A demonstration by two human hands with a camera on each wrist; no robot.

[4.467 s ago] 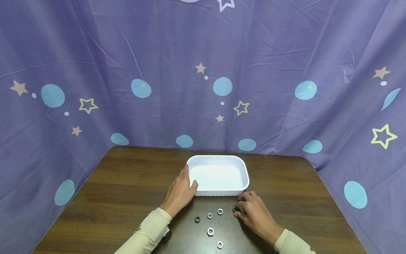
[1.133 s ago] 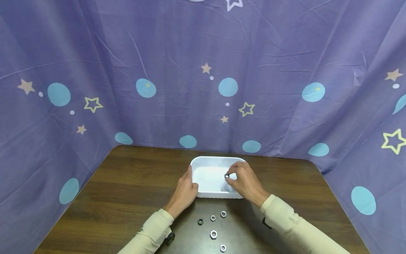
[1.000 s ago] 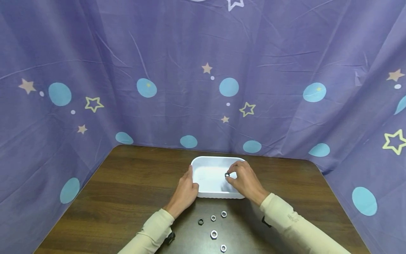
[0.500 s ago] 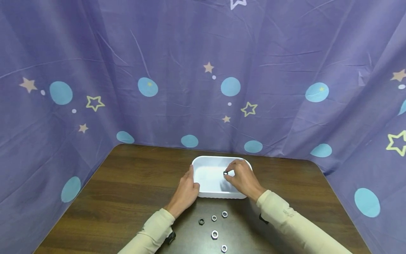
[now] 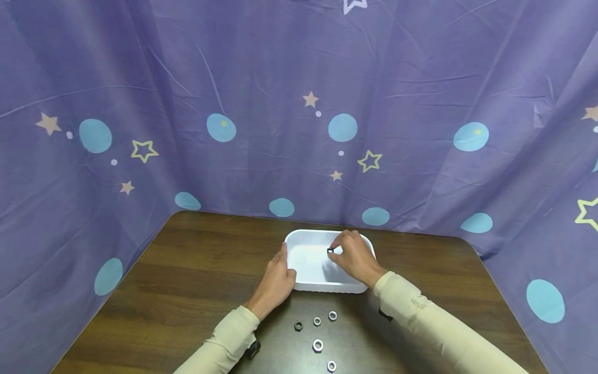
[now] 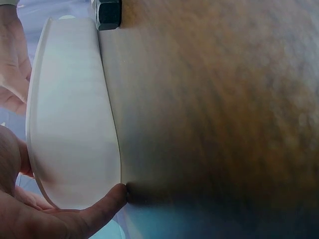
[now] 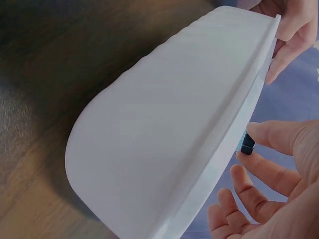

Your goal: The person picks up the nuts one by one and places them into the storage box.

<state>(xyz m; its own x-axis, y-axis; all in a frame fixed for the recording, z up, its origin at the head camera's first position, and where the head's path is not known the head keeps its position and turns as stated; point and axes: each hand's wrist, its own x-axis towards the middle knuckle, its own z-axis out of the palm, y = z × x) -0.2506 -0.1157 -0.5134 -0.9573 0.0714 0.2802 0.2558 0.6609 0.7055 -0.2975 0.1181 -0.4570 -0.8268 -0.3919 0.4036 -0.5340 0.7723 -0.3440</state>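
A white plastic tray (image 5: 329,287) stands on the wooden table. My left hand (image 5: 274,280) grips its left end, thumb at the near corner and fingers along the side; the left wrist view shows a fingertip at the foot of the wall. Over the tray, my right hand (image 5: 357,257) pinches a black hex nut (image 5: 330,251) between thumb and forefinger. The right wrist view shows this nut (image 7: 247,143) just beyond the rim, the other fingers loosely curled. Nearer the front lie a black nut (image 5: 298,326) and several silver ones, among them a larger nut (image 5: 318,345).
The brown wooden table (image 5: 210,249) carries the tray near its back edge. Behind and at both sides hangs a purple curtain (image 5: 261,166) with stars and blue dots. A dark nut (image 6: 108,14) shows close up in the left wrist view.
Earlier my right hand was at the black nut on the table right of the others; it has lifted the nut over the tray and moved slightly farther back. My left hand stays on the tray.
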